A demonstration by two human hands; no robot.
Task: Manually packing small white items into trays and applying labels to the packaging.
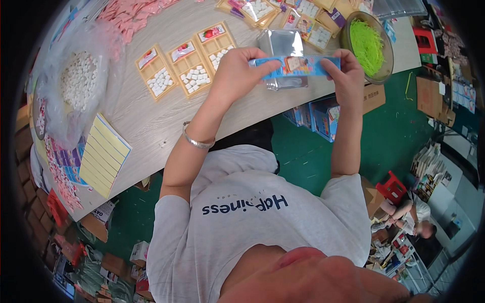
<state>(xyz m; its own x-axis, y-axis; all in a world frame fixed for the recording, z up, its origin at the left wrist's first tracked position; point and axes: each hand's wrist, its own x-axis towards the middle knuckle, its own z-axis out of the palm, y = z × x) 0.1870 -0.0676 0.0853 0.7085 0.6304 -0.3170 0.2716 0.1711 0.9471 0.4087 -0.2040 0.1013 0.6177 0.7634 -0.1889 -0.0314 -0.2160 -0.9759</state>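
Observation:
Stretched between my two hands is a blue printed strip (316,65), like a card or paper band, with a picture in its middle. My left hand (238,74) pinches its left end between thumb and fingers; my right hand (347,76) grips the right end the same way. Behind and below the strip a clear plastic box (281,41) rests near the table edge, partly covered by the strip. Left of my left hand stand three tan compartment trays (160,74) holding small white pieces and a packet with a red strawberry picture.
Bright green shredded filler (365,46) fills a bowl on the right. At left lie a clear bag of white pieces (81,76) and a yellow lined sheet (105,154). Pink packets (132,17) and more filled trays (319,36) lie farther back. Another person (417,214) sits at lower right.

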